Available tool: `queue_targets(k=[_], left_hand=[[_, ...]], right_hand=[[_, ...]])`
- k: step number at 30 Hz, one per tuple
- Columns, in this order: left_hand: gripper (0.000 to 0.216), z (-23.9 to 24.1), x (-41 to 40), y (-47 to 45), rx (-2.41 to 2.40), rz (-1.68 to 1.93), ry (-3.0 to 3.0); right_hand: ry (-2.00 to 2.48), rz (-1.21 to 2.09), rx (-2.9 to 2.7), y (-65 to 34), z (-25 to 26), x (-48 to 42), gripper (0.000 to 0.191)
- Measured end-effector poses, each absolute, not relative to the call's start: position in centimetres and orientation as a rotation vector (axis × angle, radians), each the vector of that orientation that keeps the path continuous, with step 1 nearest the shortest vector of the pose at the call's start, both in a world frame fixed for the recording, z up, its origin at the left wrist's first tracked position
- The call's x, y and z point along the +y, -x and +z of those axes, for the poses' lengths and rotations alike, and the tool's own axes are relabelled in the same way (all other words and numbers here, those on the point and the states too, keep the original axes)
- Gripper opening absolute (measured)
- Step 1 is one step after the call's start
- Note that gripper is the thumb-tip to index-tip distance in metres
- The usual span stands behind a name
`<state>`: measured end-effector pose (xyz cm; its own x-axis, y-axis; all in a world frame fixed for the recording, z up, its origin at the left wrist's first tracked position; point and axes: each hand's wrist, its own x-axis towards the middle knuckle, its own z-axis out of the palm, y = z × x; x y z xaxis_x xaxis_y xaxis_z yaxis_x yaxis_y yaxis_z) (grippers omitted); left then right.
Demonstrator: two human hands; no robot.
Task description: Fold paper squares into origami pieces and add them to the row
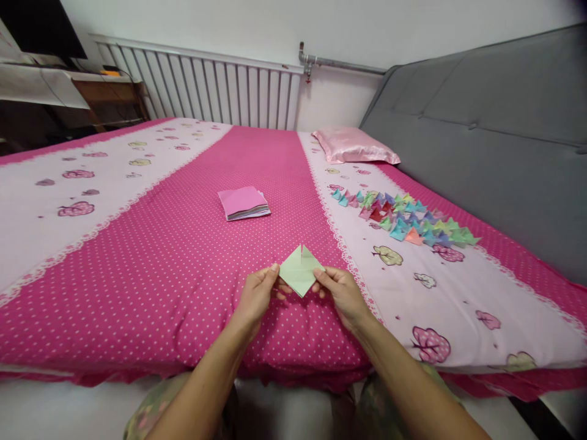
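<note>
A light green piece of folded origami paper [301, 272] is held just above the bed's front edge. It has a diamond outline, with a narrow slit at its top corner. My left hand [262, 292] pinches the left corner between thumb and fingers. At the right corner, my right hand [340, 292] grips it the same way, thumb on top. The fingertips beneath the paper are partly hidden. Beyond my hands lies a stack of square paper sheets [244, 203], pink on top. To the right, several small folded paper pieces [403, 219] in many colours sit in rows.
The bed is covered by a pink dotted bedspread [183, 269] with white printed bands. A pink pillow [355, 145] rests by the grey headboard [486, 110] on the right. A white radiator [206, 82] lines the back wall. At the far left stands a desk with a black monitor [43, 27].
</note>
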<state>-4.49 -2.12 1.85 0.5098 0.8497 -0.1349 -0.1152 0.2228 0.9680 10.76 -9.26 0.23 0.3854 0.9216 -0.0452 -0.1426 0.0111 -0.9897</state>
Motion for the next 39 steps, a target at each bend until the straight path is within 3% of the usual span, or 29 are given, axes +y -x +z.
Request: queue_targets(k=[21, 28, 39], left_hand=[[0.013, 1.6, -3.2, 3.5, 0.764, 0.875, -1.164], [0.023, 1.9, -3.5, 3.7, 0.759, 0.931, -1.418], [0.017, 2.0, -3.6, 4.5, 0.704, 1.049, -1.647]], right_hand=[[1.145, 1.100, -0.792, -10.0, 0.7, -9.6, 0.025], [1.109, 1.047, -0.835, -10.0, 0.8, -9.5, 0.024], [1.054, 0.988, -0.966, -10.4, 0.9, -9.7, 0.013]])
